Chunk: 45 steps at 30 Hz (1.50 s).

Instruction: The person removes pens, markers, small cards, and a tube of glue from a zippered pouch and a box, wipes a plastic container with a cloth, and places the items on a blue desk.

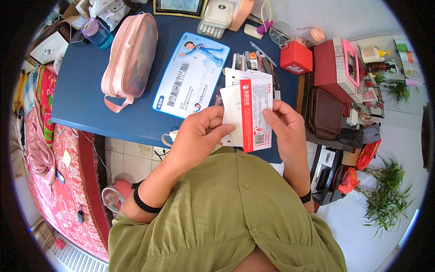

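My left hand (207, 132) pinches a white paper card (232, 112) between thumb and fingers. My right hand (283, 119) grips the right edge of a red and white printed card (256, 112), which overlaps the white one and bears writing and a printed code. Both are held over the near edge of the blue table. Just beyond them lie more white papers (234, 76) and a group of pens and markers (249, 61). To the left of the cards, a blue and white printed mat (193, 74) with a cartoon figure lies flat on the table.
A pink zippered pouch (119, 61) stands on the blue table (85, 98) at left, with a blue-purple cup (98, 34) behind it. A red box (296, 57) and a clear glass mug (281, 33) stand at right. A patterned red bed (68, 190) is at lower left.
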### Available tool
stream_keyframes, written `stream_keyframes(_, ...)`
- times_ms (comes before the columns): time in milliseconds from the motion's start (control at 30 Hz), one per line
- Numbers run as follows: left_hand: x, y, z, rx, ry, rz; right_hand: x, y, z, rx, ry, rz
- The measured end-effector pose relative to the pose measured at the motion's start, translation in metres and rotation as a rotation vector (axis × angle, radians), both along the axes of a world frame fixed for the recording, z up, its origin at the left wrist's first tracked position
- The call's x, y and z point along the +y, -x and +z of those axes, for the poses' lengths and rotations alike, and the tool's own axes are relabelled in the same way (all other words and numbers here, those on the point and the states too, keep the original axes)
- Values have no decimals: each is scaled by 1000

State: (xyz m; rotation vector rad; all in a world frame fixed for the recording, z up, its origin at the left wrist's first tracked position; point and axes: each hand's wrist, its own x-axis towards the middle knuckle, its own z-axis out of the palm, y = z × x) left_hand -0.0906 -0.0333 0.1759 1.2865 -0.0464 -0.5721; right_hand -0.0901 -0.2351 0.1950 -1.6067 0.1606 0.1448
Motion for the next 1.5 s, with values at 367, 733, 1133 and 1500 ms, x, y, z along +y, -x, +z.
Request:
stream_keyframes(367, 0, -3, 4, 39, 0, 49, -5, 0, 10, -180, -34, -183)
stream_keyframes(733, 0, -2, 4, 5, 84, 79, -1, 3, 40, -1143, 913, 275)
stream_keyframes(1133, 3, 4, -5, -60, 97, 109, -1, 3, 34, -1164, 983, 160)
stream_keyframes(1500, 4, 1, 0, 75, 196, 258, -2, 7, 33, -1131, 1040, 170)
